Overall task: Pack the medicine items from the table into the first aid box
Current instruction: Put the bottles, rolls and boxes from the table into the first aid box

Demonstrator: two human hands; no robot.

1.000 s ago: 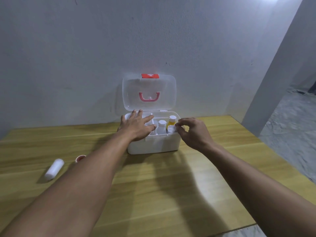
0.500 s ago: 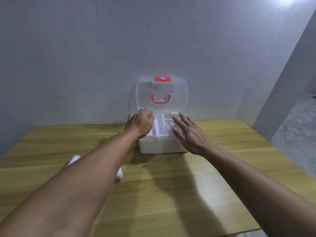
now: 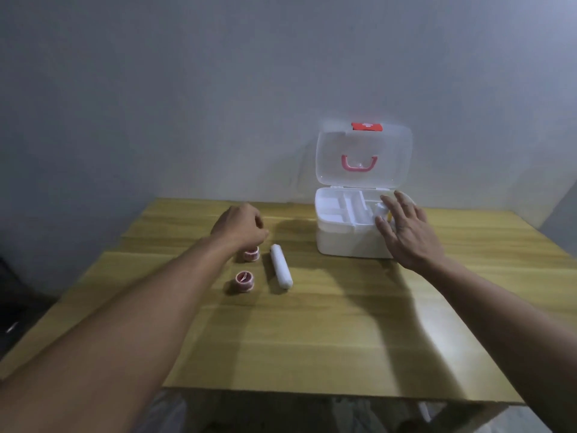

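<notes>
First aid box (image 3: 349,242) under spread right hand (image 3: 404,228); curled left hand (image 3: 240,228) over tape roll (image 3: 251,254).

My left hand (image 3: 240,228) has left the first aid box (image 3: 349,242) and now hangs over the far pink roll (image 3: 251,254) on the desk (image 3: 312,339). The white tray (image 3: 340,210) now covers the bottles. My right hand (image 3: 406,228) lies open on the box's right edge.

We see a white first aid box (image 3: 349,242) with a clear lid (image 3: 362,145), pink handle (image 3: 359,164) and red latch (image 3: 366,126). On the yellow wood-grain surface (image 3: 312,339) lie a white roll (image 3: 281,270) and two pink-red rolls (image 3: 244,281).
</notes>
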